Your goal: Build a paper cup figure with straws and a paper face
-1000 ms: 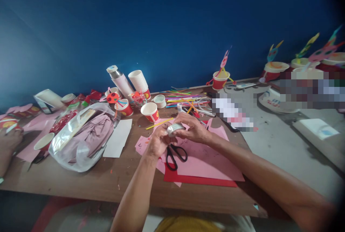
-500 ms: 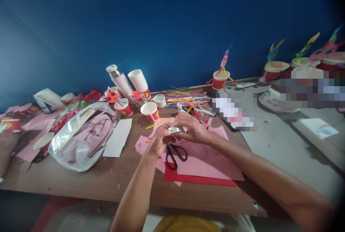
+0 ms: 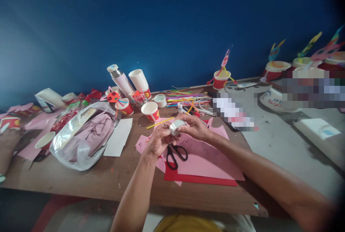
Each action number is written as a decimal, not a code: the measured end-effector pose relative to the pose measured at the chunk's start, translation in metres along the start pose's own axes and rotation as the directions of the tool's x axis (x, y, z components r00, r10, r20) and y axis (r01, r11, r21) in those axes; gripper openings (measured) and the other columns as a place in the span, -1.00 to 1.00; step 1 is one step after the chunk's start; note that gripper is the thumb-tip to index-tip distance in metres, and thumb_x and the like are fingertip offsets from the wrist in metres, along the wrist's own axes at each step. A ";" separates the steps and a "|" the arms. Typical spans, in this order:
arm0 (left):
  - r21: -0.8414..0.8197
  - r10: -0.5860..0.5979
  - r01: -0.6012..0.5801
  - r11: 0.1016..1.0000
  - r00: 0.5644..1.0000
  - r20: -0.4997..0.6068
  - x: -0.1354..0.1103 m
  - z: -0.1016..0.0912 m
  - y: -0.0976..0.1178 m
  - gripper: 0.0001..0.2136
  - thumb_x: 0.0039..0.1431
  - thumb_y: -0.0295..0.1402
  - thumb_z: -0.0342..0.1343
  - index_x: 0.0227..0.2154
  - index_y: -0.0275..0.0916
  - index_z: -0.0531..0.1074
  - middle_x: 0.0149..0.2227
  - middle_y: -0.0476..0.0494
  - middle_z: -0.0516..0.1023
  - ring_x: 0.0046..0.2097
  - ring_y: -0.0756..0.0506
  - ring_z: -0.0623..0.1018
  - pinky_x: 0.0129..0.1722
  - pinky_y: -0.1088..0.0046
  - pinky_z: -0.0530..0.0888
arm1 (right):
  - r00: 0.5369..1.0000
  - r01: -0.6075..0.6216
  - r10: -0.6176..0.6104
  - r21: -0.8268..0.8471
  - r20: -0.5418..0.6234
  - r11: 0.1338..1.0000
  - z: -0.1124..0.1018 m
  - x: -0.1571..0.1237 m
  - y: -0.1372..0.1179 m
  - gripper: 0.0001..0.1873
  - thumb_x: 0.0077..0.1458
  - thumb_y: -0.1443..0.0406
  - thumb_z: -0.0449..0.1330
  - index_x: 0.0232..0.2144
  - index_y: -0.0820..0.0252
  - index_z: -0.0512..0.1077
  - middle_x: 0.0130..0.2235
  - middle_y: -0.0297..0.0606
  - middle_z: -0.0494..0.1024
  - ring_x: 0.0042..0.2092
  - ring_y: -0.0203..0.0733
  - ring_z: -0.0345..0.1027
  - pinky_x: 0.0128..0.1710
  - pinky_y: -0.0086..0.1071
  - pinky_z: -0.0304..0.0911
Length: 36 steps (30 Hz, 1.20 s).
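Both my hands meet over the pink paper sheets point(image 3: 205, 158) on the wooden table point(image 3: 81, 180). Between them is a small whitish roll of tape point(image 3: 174, 126). My left hand point(image 3: 159, 140) grips it from the left with curled fingers, and my right hand point(image 3: 192, 126) pinches it from the right. Black-handled scissors point(image 3: 174, 154) lie on the paper just under my hands. A red sheet point(image 3: 199, 180) shows beneath the pink ones.
Red-and-white paper cups point(image 3: 150, 111), stacked cups point(image 3: 138, 80), a flask point(image 3: 121, 81), coloured straws point(image 3: 183, 98) and a plastic bag with cloth point(image 3: 86, 135) crowd the far and left side. Another person's hand point(image 3: 9, 145) is at the left edge. Finished cup crafts point(image 3: 221, 77) stand at the back right.
The tape roll has turned in my fingers, from lying flat to tilted on edge, and my hands have lifted slightly. The other person's hand at the left has shifted a little.
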<state>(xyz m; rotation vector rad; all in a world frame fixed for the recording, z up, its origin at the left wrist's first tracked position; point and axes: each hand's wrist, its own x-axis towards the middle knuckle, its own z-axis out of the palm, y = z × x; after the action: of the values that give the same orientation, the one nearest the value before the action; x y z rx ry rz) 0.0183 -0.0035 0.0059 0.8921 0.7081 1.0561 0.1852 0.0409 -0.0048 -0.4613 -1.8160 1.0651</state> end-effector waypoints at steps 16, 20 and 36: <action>-0.029 -0.096 0.094 0.995 0.994 -0.046 0.002 -0.003 -0.004 -0.83 -0.20 -0.34 0.11 -0.51 -0.31 0.31 -0.57 -0.06 0.46 -0.59 -0.02 0.47 -0.66 0.55 0.33 | 0.998 0.017 -0.011 -0.103 0.058 0.995 0.002 0.001 -0.002 -0.78 0.00 0.21 0.20 -0.31 0.24 0.44 -0.31 -0.24 0.50 -0.26 -0.23 0.36 -0.24 -0.37 0.25; -0.046 -0.099 0.097 0.994 0.993 -0.060 0.003 -0.002 -0.005 -0.84 -0.21 -0.35 0.11 -0.52 -0.29 0.28 -0.58 -0.04 0.45 -0.59 -0.02 0.47 -0.67 0.55 0.33 | 0.999 0.031 -0.025 -0.133 0.044 0.991 0.001 0.000 -0.002 -0.80 -0.01 0.24 0.21 -0.31 0.23 0.44 -0.30 -0.24 0.52 -0.27 -0.23 0.37 -0.24 -0.36 0.26; -0.077 -0.013 0.010 0.997 0.999 -0.042 0.000 0.003 -0.002 -0.81 -0.12 -0.32 0.17 -0.46 -0.34 0.40 -0.50 -0.10 0.48 -0.47 -0.07 0.51 -0.60 0.51 0.39 | 0.997 -0.047 0.049 -0.031 0.057 0.998 -0.004 0.002 -0.001 -0.71 0.03 0.16 0.17 -0.23 0.24 0.38 -0.34 -0.28 0.44 -0.32 -0.28 0.32 -0.31 -0.38 0.25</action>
<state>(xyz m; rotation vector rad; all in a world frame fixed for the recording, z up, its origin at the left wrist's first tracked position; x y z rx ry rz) 0.0221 -0.0046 0.0059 0.8001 0.7029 1.0879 0.1873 0.0434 -0.0017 -0.4984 -1.8817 1.0958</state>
